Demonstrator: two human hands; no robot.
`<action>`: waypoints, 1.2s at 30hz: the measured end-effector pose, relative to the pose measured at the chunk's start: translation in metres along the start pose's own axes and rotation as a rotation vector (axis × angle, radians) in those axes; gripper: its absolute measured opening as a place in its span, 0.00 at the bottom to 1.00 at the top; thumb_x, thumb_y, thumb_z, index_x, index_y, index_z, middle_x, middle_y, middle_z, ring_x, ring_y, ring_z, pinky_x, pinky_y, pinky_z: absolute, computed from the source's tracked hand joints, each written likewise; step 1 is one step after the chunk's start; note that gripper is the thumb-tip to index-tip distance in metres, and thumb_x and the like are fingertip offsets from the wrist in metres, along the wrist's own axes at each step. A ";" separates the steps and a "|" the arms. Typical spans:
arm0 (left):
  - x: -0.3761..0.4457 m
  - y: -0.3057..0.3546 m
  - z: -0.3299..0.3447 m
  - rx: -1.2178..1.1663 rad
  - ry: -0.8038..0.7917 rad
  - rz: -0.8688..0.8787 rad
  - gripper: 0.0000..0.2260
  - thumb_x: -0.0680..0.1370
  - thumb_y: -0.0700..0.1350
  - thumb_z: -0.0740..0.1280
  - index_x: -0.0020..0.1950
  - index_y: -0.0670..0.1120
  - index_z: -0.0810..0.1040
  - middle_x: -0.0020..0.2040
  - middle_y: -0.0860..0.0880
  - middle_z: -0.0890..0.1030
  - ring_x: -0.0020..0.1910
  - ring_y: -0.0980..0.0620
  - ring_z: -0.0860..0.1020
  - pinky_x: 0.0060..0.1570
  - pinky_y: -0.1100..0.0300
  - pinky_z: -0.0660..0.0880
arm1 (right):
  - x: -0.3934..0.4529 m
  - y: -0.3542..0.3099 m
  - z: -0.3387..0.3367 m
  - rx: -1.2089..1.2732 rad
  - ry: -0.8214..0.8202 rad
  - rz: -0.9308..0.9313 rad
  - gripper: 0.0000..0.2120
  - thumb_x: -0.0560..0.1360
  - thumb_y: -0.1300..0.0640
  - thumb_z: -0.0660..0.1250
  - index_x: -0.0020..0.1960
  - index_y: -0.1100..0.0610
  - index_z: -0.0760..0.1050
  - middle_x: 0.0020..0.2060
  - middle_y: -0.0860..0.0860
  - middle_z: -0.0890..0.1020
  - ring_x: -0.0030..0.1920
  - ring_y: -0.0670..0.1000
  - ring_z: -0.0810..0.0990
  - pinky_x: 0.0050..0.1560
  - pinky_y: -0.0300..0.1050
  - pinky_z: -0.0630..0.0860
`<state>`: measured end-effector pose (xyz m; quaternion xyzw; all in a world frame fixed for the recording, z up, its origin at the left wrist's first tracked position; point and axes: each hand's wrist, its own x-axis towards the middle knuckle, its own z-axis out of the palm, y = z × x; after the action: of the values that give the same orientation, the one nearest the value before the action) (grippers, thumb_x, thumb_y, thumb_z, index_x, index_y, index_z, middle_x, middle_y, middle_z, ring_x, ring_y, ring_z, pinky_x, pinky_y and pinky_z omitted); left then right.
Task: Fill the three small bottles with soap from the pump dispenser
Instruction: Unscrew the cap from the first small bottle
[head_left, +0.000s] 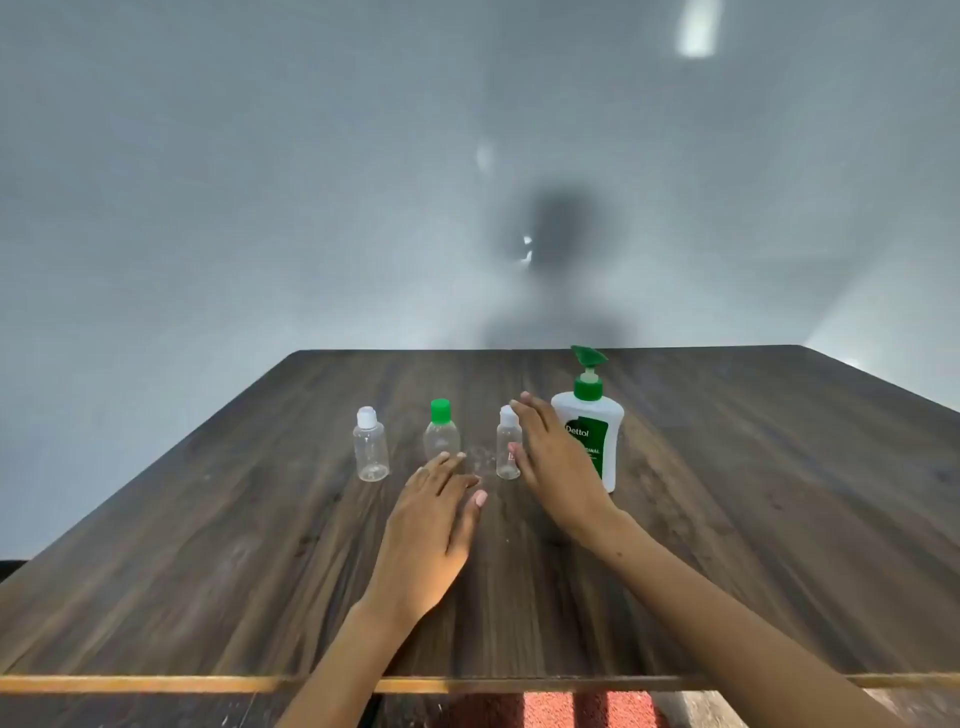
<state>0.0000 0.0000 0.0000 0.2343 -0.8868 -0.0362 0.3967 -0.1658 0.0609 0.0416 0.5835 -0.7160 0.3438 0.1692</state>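
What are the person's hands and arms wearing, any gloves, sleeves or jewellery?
Nothing is worn that shows. The left hand and right hand are bare, without gloves, rings or watch. Both forearms are bare to the frame's bottom edge, no sleeves in view. Nails look short and unpainted.

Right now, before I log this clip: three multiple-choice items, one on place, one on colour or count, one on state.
1. The pump dispenser stands
A. left of all the bottles
B. right of all the bottles
C. between two bottles

2. How many small bottles have a green cap?
A. one
B. two
C. three

3. The small bottles are
A. capped and look empty
B. uncapped
C. full of soap

Answers:
1 B: it stands beyond the right bottle, behind the right hand.
2 A: only the middle bottle; the left bottle is white-capped.
3 A: caps on, walls clear; the left hand holds nothing.
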 end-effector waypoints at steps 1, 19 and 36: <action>0.000 -0.001 0.001 0.005 0.028 0.017 0.19 0.80 0.55 0.55 0.56 0.47 0.83 0.61 0.47 0.82 0.63 0.48 0.78 0.65 0.50 0.64 | 0.007 0.000 0.005 -0.015 -0.013 0.008 0.20 0.80 0.58 0.59 0.72 0.59 0.64 0.73 0.55 0.63 0.66 0.55 0.71 0.59 0.47 0.72; 0.018 0.015 0.002 -0.691 -0.019 -0.274 0.17 0.64 0.58 0.76 0.50 0.59 0.81 0.45 0.62 0.84 0.49 0.64 0.81 0.50 0.66 0.77 | -0.021 -0.020 -0.033 0.392 -0.018 -0.020 0.08 0.71 0.57 0.74 0.48 0.56 0.79 0.44 0.46 0.81 0.46 0.41 0.79 0.40 0.28 0.74; 0.019 0.007 0.007 -0.800 -0.186 -0.290 0.13 0.71 0.47 0.77 0.54 0.54 0.82 0.50 0.59 0.84 0.54 0.65 0.79 0.51 0.75 0.71 | 0.000 -0.012 -0.053 0.412 -0.357 -0.048 0.11 0.71 0.50 0.73 0.52 0.51 0.81 0.47 0.38 0.82 0.50 0.38 0.79 0.51 0.33 0.75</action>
<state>-0.0186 -0.0032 0.0095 0.1798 -0.7928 -0.4534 0.3653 -0.1624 0.0967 0.0823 0.6739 -0.6354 0.3696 -0.0741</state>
